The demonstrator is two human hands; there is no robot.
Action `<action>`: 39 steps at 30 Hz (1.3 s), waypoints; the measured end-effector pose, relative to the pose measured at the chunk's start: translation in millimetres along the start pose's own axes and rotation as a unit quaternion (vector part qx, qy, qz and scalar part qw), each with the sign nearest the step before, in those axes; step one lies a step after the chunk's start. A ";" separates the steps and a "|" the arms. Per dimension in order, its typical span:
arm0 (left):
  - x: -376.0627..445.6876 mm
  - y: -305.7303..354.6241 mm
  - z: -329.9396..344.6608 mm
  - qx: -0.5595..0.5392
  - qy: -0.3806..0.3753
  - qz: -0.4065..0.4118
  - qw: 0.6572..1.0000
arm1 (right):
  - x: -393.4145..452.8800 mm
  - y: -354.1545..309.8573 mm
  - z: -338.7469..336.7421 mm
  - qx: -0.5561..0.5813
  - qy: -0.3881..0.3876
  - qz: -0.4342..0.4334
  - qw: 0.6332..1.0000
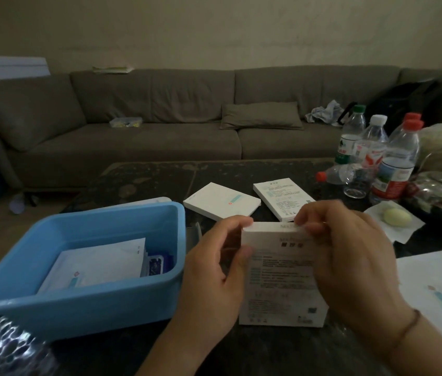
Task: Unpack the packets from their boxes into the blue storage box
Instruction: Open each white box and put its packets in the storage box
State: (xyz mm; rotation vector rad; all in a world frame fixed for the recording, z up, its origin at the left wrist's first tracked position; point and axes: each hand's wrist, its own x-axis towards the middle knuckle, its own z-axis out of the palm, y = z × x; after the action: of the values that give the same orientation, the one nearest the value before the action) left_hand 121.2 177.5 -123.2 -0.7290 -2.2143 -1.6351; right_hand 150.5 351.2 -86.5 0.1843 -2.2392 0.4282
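Left hand (215,270) curled round the left edge of a white box (282,278), thumb across its printed face, fingertip at the top left corner. Right hand (350,256) gripping the right side, fingers pinching the top flap edge; thin cord bracelet (407,328) on that wrist. Box held upright near the front edge of the dark table (160,175), bottom edge low over it — touching or not, cannot tell. Back panel toward the camera: blocks of small print too blurred to read, a small square code at lower right.

Just left of the hands, the blue storage box (84,302) at the front left part of the table, holding flat white packets (97,264) with a teal stripe and a small red mark, plus a dark blue wrapped item (156,265) against the right wall. Behind the hands, toward the table's middle, two more white boxes lying flat side by side: one face up with a teal stripe (221,203), one with fine print up (279,198), unreadable.

At the front right edge, a loose white packet (436,291) with the same teal stripe. Toward the far right corner, clear water bottles (377,153) — red, white and green caps, labels illegible — one lying on its side. Beside them a pale yellow oval (396,217) on white paper. Grey sofa (160,126) beyond the table.
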 end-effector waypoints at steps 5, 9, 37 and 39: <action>-0.3 -2.0 -2.3 0.003 -0.019 0.009 1.000 | 21.4 -9.5 -17.2 0.015 -0.138 0.091 0.986; -0.2 -0.8 -3.0 0.005 -0.019 0.019 1.000 | 31.7 -10.9 -20.9 0.033 -0.130 0.098 0.986; 0.5 -9.8 3.5 0.054 0.007 0.083 0.995 | 41.2 40.5 -64.6 0.120 -0.288 -0.017 0.950; -0.2 -10.5 3.4 0.050 0.005 0.086 0.995 | 44.4 37.7 -68.7 0.121 -0.309 -0.036 0.943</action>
State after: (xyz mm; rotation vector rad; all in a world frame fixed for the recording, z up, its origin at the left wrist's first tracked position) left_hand 115.8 178.3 -132.7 -0.8559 -2.1420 -1.4317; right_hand 160.6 411.8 -20.7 0.5976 -2.7716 0.6781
